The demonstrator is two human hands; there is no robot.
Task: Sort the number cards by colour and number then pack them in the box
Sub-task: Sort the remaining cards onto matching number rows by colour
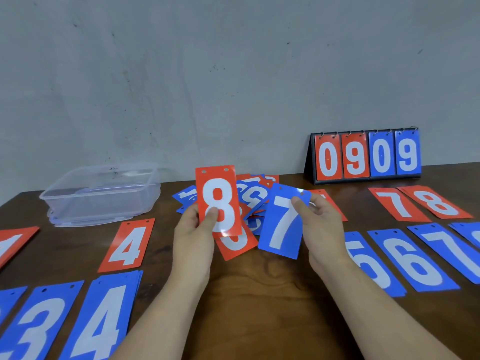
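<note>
Two bare forearms reach in over the tabletop (259,294) from its near edge. Neither shows a sleeve, watch, band or ring on the part in view. The left hand (193,229) and right hand (320,224) are ungloved, with short, plain, unpainted nails on the thumbs. Both arms are bare as far as the lower frame edge.

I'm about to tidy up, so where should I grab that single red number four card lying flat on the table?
Take the red number four card by its near short edge, coming from your side with the left hand. It lies flat with bare wooden table around it, so slide a fingertip under that edge.
</note>
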